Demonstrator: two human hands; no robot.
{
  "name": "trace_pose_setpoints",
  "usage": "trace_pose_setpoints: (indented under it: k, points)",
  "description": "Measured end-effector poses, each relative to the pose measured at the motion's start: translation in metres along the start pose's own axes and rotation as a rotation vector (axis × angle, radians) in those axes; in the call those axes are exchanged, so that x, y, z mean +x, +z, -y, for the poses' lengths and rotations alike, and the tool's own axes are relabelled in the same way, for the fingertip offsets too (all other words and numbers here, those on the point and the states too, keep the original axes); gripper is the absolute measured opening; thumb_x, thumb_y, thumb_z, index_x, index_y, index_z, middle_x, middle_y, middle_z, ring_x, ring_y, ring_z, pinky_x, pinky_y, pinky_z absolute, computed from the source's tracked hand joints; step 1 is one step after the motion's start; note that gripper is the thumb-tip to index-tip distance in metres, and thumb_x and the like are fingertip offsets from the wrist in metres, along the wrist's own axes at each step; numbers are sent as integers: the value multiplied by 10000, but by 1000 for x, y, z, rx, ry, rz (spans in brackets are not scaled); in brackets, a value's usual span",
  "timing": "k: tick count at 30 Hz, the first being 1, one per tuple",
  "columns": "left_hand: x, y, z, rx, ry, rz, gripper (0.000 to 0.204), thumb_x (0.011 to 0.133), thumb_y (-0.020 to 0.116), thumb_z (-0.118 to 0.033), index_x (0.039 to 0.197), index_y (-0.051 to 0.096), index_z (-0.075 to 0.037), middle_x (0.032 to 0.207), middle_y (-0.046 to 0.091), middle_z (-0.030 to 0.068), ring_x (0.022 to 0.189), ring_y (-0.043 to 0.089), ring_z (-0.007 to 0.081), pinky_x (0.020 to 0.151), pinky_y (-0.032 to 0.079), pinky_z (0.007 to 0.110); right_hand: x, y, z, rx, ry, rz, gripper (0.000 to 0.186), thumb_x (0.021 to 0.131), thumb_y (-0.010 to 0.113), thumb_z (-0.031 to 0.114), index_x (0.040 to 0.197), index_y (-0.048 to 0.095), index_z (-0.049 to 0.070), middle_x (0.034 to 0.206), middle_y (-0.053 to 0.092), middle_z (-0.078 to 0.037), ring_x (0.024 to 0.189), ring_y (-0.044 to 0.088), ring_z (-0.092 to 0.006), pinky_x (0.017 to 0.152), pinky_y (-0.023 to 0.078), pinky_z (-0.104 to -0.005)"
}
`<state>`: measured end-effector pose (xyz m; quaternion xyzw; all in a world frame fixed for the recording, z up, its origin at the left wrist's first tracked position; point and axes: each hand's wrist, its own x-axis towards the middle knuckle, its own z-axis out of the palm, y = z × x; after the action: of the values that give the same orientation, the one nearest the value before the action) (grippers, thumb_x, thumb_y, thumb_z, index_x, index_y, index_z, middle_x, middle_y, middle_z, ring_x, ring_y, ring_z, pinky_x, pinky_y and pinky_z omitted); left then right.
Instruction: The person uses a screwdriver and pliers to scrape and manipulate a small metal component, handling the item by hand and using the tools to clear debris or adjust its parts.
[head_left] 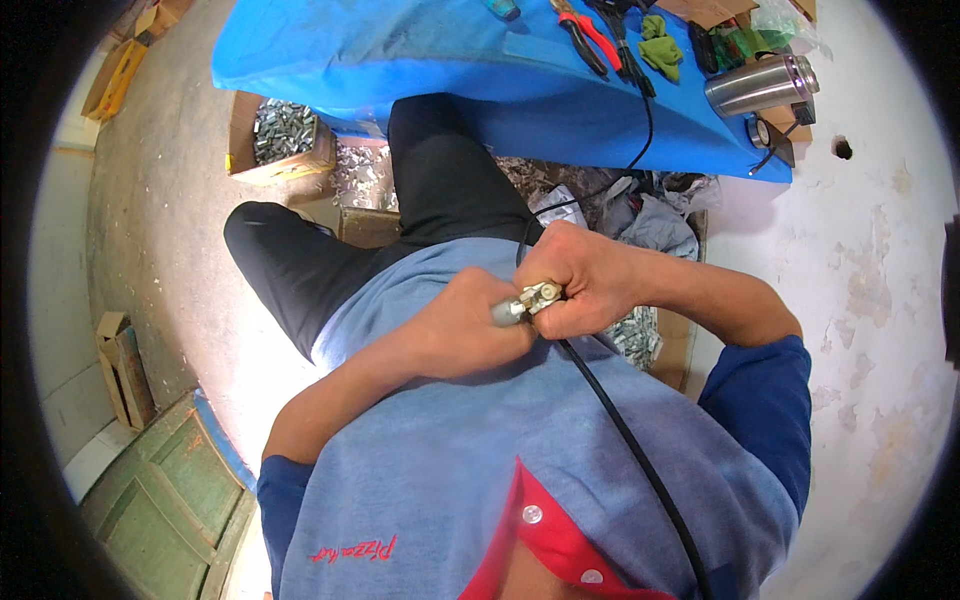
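In front of my belly both hands are closed and meet. My left hand (465, 322) is wrapped round a short grey cylindrical piece (508, 312), whose rounded end shows beside the fingers. Thumb and fingers of my right hand (590, 278) close round a brass-and-silver metal fitting (543, 296). The two parts touch or join; I cannot tell which. A black cable (630, 440) runs over my shirt, passes beneath my right hand and comes out above it toward the table; whether that hand grips the cable is hidden.
Ahead, a blue-covered table (400, 45) carries red-and-black pliers (590, 40), a green cloth (660, 48) and a steel flask (755, 85). Below stand a cardboard box (282, 168) of small metal cylinders and plastic bags (660, 225). A bare wall (870, 300) rises at right.
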<state>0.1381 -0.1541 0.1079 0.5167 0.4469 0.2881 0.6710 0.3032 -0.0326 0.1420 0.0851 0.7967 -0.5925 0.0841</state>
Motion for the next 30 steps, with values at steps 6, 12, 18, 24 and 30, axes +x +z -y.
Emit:
trace_pose_setpoints:
  k: [6,12,18,24,30]
  points:
    - [18,-1,7,-210,-53,-51,257,867,664,-213,674,587,-60,619,483,-62,573,398,21,482,288,237,-2,-11,-7,-127,72,-53,244,751,586,203,680,527,-22,580,513,-187,508,486,-311,508,388,-406]
    - [26,4,20,-608,-94,-23,205,896,650,-226,773,570,-83,644,424,-71,521,329,25,456,238,214,-2,12,-30,-214,-55,-379,212,779,533,190,850,539,-9,653,553,-205,588,559,-365,552,420,-434]
    - [16,-2,25,-677,-125,-16,181,898,637,-212,792,553,-92,647,421,-68,505,319,18,439,210,201,8,41,-20,10,-41,-567,270,826,487,171,1039,505,6,706,579,-230,641,598,-390,605,450,-457]
    - [32,0,21,-688,-160,-26,200,902,629,-215,761,530,-113,639,397,-68,510,307,23,446,204,204,-6,7,-28,-232,23,-424,265,853,490,172,1064,526,15,776,617,-248,705,618,-415,639,469,-464]
    - [36,-4,24,-770,-67,13,260,901,632,-325,779,522,-123,653,388,-71,546,316,32,473,221,218,-12,-3,-34,-437,-67,-422,254,990,519,255,1074,564,19,765,612,-161,701,629,-360,606,476,-404]
